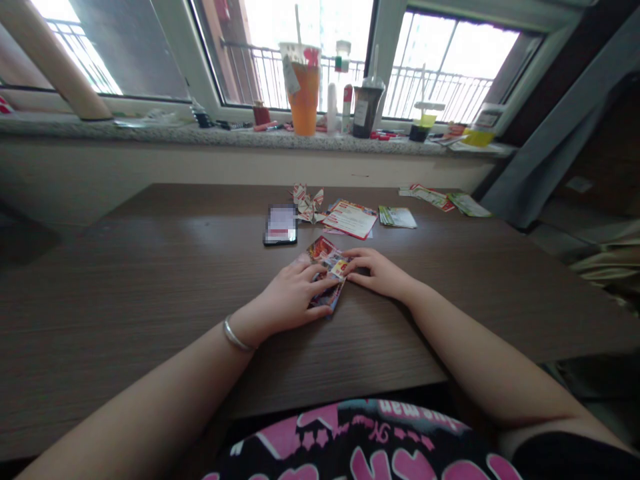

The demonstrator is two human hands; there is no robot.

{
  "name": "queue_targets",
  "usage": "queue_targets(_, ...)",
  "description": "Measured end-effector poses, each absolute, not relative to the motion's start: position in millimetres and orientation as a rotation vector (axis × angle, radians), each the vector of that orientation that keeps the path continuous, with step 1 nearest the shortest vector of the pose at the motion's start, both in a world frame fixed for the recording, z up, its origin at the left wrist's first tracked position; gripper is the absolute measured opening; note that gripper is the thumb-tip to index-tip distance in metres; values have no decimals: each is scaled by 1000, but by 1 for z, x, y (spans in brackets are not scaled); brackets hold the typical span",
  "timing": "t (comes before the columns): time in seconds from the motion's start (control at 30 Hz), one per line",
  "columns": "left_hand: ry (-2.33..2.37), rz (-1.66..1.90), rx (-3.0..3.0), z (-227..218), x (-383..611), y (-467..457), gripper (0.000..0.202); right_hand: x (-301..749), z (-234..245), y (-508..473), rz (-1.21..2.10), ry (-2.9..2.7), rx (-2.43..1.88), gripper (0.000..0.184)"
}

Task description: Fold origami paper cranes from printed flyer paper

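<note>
A folded sheet of colourful printed paper point(327, 250) lies at a slant on the table between my hands. My left hand point(295, 293) rests over its left side, fingers stretched out and spread across the print, thumb near the lower edge. At the right edge of the sheet, my right hand point(373, 270) touches it with its fingertips; the fingers are slightly bent and apart from the thumb. Part of the sheet is hidden under my left fingers. A silver bangle point(236, 335) circles my left wrist.
Beyond the sheet lie a phone point(281, 225), folded paper shapes point(309, 203), a stack of printed sheets point(351, 219) and a smaller stack point(397, 217). More leaflets point(433, 197) sit at the far right. Cups, including an orange drink point(304, 93), line the windowsill point(240, 143).
</note>
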State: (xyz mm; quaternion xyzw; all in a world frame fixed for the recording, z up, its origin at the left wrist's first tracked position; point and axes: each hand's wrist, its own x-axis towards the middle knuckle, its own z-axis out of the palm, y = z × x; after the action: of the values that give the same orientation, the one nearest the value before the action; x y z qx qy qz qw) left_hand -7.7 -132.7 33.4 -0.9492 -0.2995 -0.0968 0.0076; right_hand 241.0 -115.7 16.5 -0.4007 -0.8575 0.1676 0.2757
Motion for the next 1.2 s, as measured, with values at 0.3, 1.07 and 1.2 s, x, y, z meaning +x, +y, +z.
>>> queue_targets(0.3,-1020,-329,-2926,30,-3,-138,52,232,16,-118,415,-2119,-1259,12)
queue_targets(1.07,-1041,-193,-2976,39,-6,-138,60,227,27,-127,176,-2016,-1291,9)
queue_targets(1.2,-1071,-185,-2960,36,-6,-138,65,226,27,-128,156,-2031,-1266,9)
